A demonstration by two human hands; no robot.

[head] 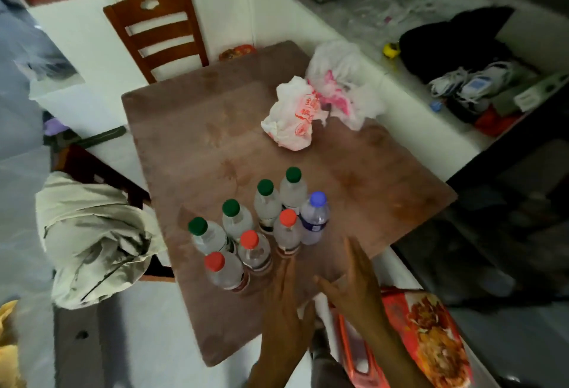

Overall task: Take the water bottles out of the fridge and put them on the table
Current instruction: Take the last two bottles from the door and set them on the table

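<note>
Both hands reach in from the bottom edge, empty; the left hand (284, 304) has its fingers (288, 267) straight and pressed together, tips just short of a red-capped bottle; the right hand (357, 289) has its fingers (354, 252) extended and loosely spread, holding nothing; eight water bottles (264, 227) stand upright in a tight cluster on the near part of the brown counter (215, 129), four with green caps (231, 207), three with red caps (249, 239), one with a blue cap (318, 199); farther back on the counter lie two crumpled plastic bags (317, 104); a wooden chair (157, 33) stands behind, and a pale jacket (95, 243) drapes over a chair at left
</note>
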